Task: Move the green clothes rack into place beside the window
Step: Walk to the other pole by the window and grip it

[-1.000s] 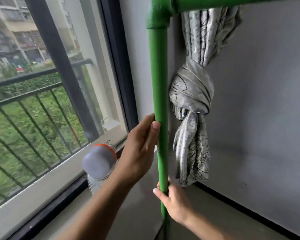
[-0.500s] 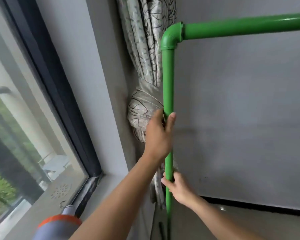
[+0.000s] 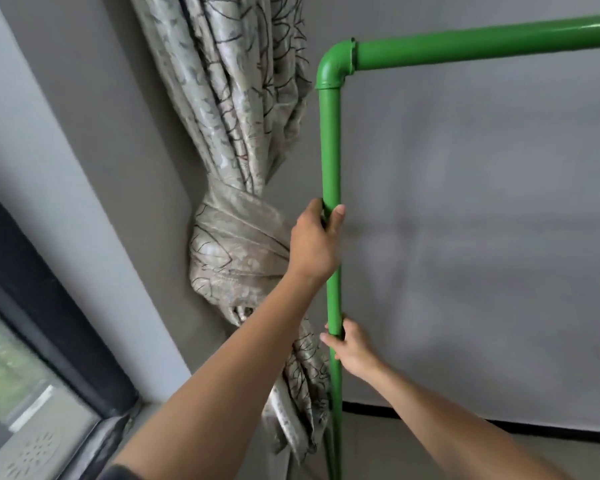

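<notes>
Both grip the green clothes rack point(image 3: 330, 150) upright: left hand point(image 3: 314, 244) higher, right hand point(image 3: 352, 346) lower, beside the knotted curtain point(image 3: 236, 251). No writing legible.

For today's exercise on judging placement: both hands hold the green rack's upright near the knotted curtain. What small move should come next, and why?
Probably ease the upright post slightly further toward the corner, then let go. The left hand and right hand both grip it, and it already stands close beside the knotted curtain near the window frame. Its foot is out of view, so whether it rests on the floor cannot be told.
</notes>
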Demonstrator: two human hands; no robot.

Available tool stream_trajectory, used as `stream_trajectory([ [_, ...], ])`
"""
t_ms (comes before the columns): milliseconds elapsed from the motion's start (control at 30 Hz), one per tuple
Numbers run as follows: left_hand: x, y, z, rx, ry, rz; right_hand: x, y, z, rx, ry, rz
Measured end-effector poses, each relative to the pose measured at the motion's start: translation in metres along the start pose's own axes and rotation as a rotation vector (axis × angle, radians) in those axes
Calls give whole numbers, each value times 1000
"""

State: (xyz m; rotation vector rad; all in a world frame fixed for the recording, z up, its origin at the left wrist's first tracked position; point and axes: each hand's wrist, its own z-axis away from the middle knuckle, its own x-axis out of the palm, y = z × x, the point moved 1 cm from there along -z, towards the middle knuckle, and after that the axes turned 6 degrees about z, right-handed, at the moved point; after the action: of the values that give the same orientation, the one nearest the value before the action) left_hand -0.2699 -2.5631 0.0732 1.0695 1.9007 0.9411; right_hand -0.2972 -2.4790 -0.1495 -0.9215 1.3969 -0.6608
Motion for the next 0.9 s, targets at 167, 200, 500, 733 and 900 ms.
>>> stream_trajectory([
  [167, 22, -16, -40, -25, 42, -31, -8, 2, -58, -29, -123, 69],
  [200, 24, -18, -46, -30, 54, -37, -8, -1, -67, -36, -141, 69],
  [500, 12, -35, -102, -137, 68, -63, 8, -23, -119, -79, -247, 87],
  [733, -5, -51, -130, -200, 96, -57, 27, -45, -136, -96, -259, 84],
  [900, -14, -55, -126, -207, 222, -62, 44, -53, -133, -150, -254, 92],
])
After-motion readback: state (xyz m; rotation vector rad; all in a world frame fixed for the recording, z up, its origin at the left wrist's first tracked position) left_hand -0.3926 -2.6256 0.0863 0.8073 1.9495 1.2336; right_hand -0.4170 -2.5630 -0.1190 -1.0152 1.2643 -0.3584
